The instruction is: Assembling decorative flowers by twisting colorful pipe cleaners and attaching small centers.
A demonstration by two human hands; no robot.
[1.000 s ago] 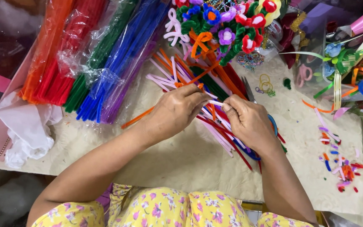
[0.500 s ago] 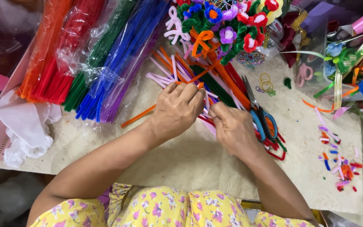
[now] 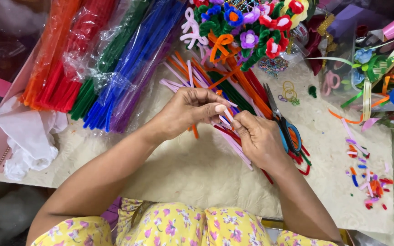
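The left hand [image 3: 189, 110] and the right hand [image 3: 257, 139] meet over the loose fuzzy sticks [image 3: 215, 86] on the table [image 3: 197, 168], both pinching one thin pink fuzzy stick [image 3: 228, 115], right beside the scissors [image 3: 284, 124].

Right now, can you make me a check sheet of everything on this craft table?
Surface: a cream fuzzy mat covers the table.
Job's things: a pale pink pipe cleaner is pinched between the left hand and the right hand; loose pipe cleaners lie under the hands.
Clutter: bagged pipe cleaner bundles, finished pipe cleaner flowers, blue-handled scissors, cut scraps, ribbon pieces, white cloth.
Fingers: both hands' fingers are closed on the pale pink pipe cleaner.
Cables: nothing seen.
Surroundings: yellow flowered clothing at the bottom edge; dark blurred space at left.
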